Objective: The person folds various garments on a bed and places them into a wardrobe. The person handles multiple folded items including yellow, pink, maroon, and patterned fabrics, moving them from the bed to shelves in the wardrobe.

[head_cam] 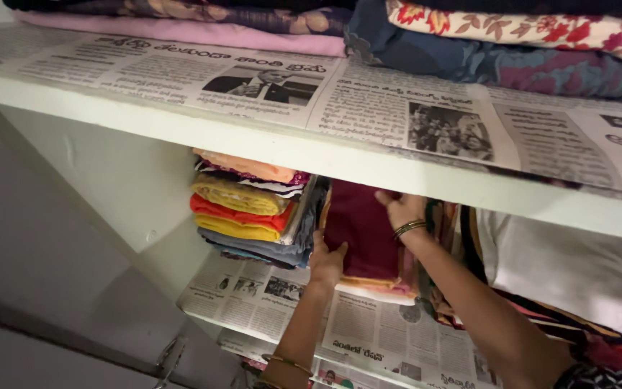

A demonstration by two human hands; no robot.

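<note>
On the lower shelf (268,302), lined with newspaper, a folded maroon cloth (360,230) stands between a pile of folded clothes (250,212) toward the shelf's left wall and a bundle of white and dark fabric (563,266) to the right. The left hand (325,263) lies flat against the cloth's lower left side, fingers spread and pressing rather than gripping. The right hand (401,210), with bangles at the wrist, has its fingers curled over the cloth's upper right edge, seemingly pinching the fold, though the fingertips are hidden.

The cloth looks soft, light and limp; it will likely sag or unfold unless supported from both sides or from under the pale hem (376,288) at its base. The folded edges offer the firmest hold.

Room is tight: the upper shelf (368,162) hangs just above the cloth, the pile touches or nearly touches it on the left, and fabric crowds the right. The open way is toward the shelf's front edge, where bare newspaper lies.
</note>
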